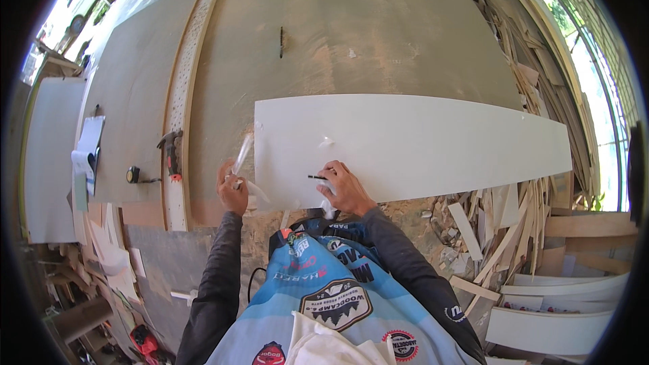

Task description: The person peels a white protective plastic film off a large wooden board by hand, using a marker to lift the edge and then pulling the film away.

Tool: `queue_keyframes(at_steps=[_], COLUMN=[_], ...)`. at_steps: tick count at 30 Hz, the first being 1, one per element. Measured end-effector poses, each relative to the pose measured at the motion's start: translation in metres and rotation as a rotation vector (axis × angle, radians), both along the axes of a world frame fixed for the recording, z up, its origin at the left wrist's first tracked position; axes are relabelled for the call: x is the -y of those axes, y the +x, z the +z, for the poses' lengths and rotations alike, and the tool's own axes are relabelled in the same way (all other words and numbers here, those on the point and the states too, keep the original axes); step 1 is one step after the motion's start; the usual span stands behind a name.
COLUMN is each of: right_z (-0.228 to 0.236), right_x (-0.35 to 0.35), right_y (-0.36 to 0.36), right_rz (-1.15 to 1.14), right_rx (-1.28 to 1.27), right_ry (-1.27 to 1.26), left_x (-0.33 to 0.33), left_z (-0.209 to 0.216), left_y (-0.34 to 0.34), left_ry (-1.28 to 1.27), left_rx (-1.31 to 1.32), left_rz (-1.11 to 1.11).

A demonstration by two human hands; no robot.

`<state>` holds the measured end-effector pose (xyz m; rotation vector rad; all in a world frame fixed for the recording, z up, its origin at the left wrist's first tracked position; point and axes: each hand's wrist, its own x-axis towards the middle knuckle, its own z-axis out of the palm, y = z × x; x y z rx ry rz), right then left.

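A long white panel (419,142) lies across the worktable in front of me. My left hand (233,190) is just off the panel's left end, its fingers closed on a strip of clear plastic film (243,152). The film sticks up from the fingers, and another piece trails below. My right hand (346,189) rests over the panel's near edge, fingers curled around a thin black pencil-like stick (316,177) whose end points left. A small scrap of clear film (326,142) lies on the panel beyond this hand.
On the left, a hammer (173,152) lies on a long wooden rail (182,88), beside a tape measure (133,174) and papers (88,149). A dark thin stick (282,42) lies farther back. Wood offcuts (500,223) crowd the right, above white curved pieces (547,328).
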<state>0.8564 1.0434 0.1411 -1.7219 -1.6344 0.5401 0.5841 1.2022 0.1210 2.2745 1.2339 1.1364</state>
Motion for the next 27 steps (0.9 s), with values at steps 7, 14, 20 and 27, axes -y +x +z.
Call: queue_keyframes(at_steps=[7,14,20,27], right_z=[-0.016,-0.011,0.006,-0.009], right_x=[0.019,0.011,0.036,0.065], right_y=[0.009,0.017,0.02,0.017], right_rz=[0.106,-0.209,-0.32,-0.546], right_rx=[0.154,-0.018,-0.054,-0.215], right_ry=[-0.033,0.076,0.167,0.117], left_x=[0.011,0.053,0.094,0.087], left_z=[-0.008,-0.002,0.027,-0.012], left_y=[-0.03,-0.004,0.065,0.097], left_ry=[-0.171,-0.364,-0.227,-0.239], left_rx=[0.081,-0.016,-0.344,-0.256], left_rz=[0.162,-0.246,-0.687,-0.783])
